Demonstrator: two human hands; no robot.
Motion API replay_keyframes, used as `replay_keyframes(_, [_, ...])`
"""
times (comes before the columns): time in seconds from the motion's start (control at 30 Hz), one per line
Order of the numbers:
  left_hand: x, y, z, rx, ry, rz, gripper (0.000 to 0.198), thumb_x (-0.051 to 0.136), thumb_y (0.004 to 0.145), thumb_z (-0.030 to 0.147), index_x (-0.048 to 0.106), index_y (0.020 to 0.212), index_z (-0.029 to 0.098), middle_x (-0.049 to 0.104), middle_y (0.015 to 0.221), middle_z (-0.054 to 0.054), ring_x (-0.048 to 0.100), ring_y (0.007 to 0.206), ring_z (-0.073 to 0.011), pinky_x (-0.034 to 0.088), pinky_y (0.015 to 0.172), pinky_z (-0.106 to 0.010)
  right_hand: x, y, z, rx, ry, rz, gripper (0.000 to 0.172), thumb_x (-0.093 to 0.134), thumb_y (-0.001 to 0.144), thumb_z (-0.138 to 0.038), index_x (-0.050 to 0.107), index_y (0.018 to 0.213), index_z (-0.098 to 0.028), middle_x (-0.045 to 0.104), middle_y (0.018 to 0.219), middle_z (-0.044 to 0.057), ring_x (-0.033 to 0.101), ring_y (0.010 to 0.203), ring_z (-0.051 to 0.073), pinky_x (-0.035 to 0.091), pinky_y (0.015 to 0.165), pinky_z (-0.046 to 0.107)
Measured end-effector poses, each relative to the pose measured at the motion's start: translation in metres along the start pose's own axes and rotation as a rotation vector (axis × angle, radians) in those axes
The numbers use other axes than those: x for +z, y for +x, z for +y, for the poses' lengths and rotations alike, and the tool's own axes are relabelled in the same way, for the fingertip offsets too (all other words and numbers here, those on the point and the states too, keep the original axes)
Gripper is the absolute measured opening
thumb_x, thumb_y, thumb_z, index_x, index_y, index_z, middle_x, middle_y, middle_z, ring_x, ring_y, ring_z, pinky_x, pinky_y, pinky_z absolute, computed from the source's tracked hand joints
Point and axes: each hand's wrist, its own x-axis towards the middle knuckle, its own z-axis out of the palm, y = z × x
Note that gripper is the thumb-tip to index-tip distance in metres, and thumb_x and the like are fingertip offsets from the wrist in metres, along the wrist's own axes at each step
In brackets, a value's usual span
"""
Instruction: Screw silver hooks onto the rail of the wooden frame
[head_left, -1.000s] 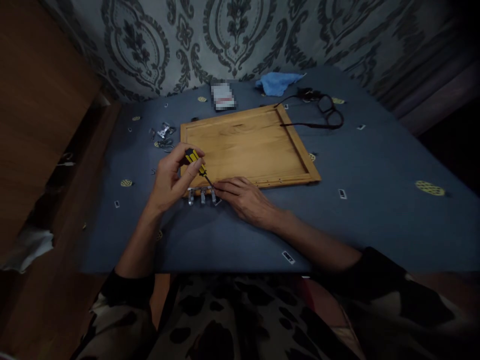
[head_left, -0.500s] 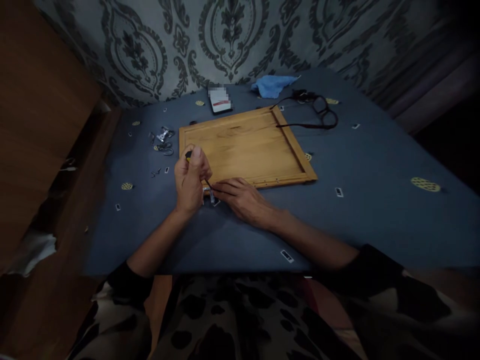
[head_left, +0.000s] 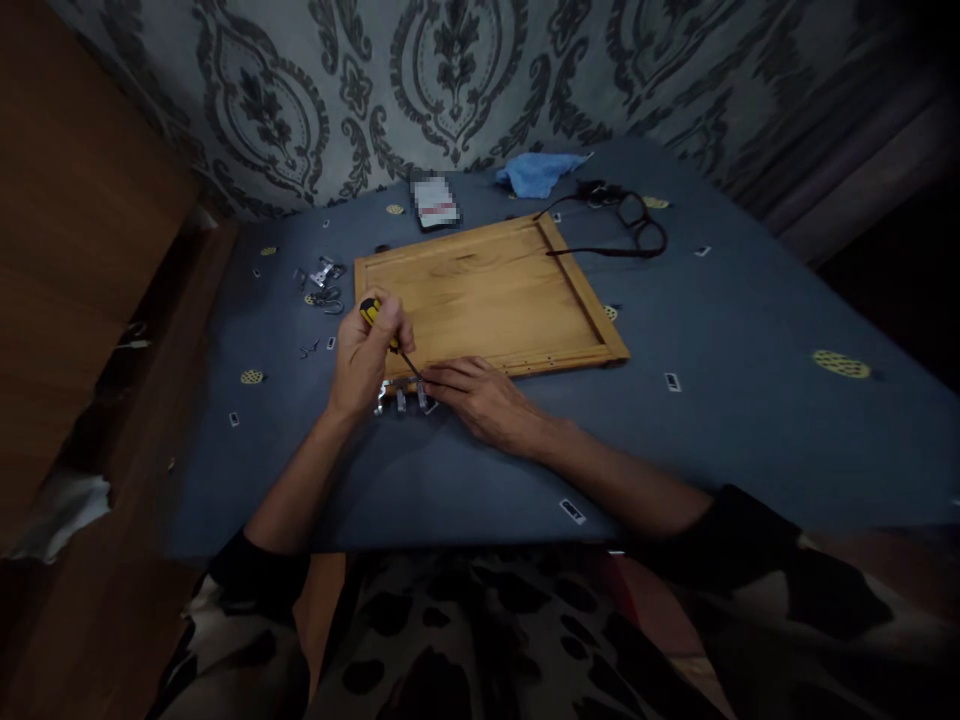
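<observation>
My left hand [head_left: 356,355] is closed around the handle of a yellow and black screwdriver [head_left: 370,312]. The screwdriver slants down to the right, its tip at the near edge of a framed wooden board [head_left: 495,295]. At that edge, near the left corner, sits a shiny metal hook strip [head_left: 401,400] with several prongs hanging toward me. My right hand [head_left: 487,405] lies on the same edge, fingers stretched out to the left. Its fingertips meet the screwdriver tip and the strip's right end; any screw there is hidden.
Loose metal hooks [head_left: 326,275] and small screws [head_left: 309,349] lie left of the board. Dark-rimmed glasses [head_left: 641,225] rest with their arms over its far right corner. Behind are a blue cloth [head_left: 538,174] and a box with a blurred label [head_left: 435,204]. A patterned wall closes off the back.
My left hand has shifted slightly left and turned, so more of the screwdriver handle and the hook strip shows. My right hand stays in place on the board's edge.
</observation>
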Motion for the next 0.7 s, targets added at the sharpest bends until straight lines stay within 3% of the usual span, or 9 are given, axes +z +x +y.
replay_keyframes(0.07, [-0.014, -0.001, -0.004, 0.042, 0.228, -0.063, 0.051, 0.072, 0.088, 0.068, 0.06, 0.079, 0.019, 0.06, 0.074, 0.0, 0.056, 0.07, -0.0128, 0.048, 0.068, -0.027, 0.001, 0.0, 0.001, 0.007, -0.001, -0.003, 0.043, 0.052, 0.097, -0.006, 0.069, 0.136, -0.015, 0.073, 0.135, 0.015, 0.063, 0.127, 0.029, 0.053, 0.101, 0.046])
replay_keyframes(0.2, [-0.031, -0.005, -0.009, 0.091, 0.466, -0.106, 0.041, 0.072, 0.092, 0.061, 0.065, 0.092, 0.02, 0.06, 0.079, 0.0, 0.055, 0.07, -0.0135, 0.044, 0.064, -0.028, 0.001, -0.001, 0.0, 0.014, 0.004, 0.006, 0.042, 0.048, 0.101, -0.008, 0.068, 0.137, -0.016, 0.072, 0.136, 0.015, 0.061, 0.13, 0.027, 0.053, 0.103, 0.046])
replay_keyframes(0.33, [-0.029, -0.01, -0.009, 0.132, 0.448, -0.044, 0.03, 0.074, 0.093, 0.047, 0.061, 0.1, 0.021, 0.059, 0.083, 0.001, 0.056, 0.071, -0.0127, 0.045, 0.065, -0.026, 0.0, 0.0, -0.001, 0.015, 0.013, 0.015, 0.039, 0.049, 0.102, -0.008, 0.07, 0.134, -0.016, 0.074, 0.132, 0.014, 0.062, 0.129, 0.027, 0.054, 0.102, 0.047])
replay_keyframes(0.47, [-0.027, -0.012, -0.006, 0.142, 0.421, -0.022, 0.036, 0.08, 0.09, 0.042, 0.057, 0.111, 0.023, 0.061, 0.084, 0.002, 0.059, 0.07, -0.0122, 0.046, 0.063, -0.025, 0.001, 0.001, -0.001, 0.002, 0.011, 0.053, 0.036, 0.048, 0.103, -0.009, 0.071, 0.131, -0.012, 0.076, 0.127, 0.016, 0.065, 0.124, 0.028, 0.056, 0.098, 0.046])
replay_keyframes(0.7, [-0.027, -0.011, -0.001, 0.087, 0.385, 0.006, 0.036, 0.085, 0.085, 0.04, 0.059, 0.103, 0.022, 0.059, 0.081, 0.003, 0.053, 0.063, -0.0101, 0.039, 0.055, -0.022, 0.0, 0.0, -0.001, 0.017, 0.043, 0.029, 0.04, 0.05, 0.101, -0.008, 0.07, 0.134, -0.016, 0.074, 0.133, 0.015, 0.064, 0.129, 0.028, 0.055, 0.101, 0.048])
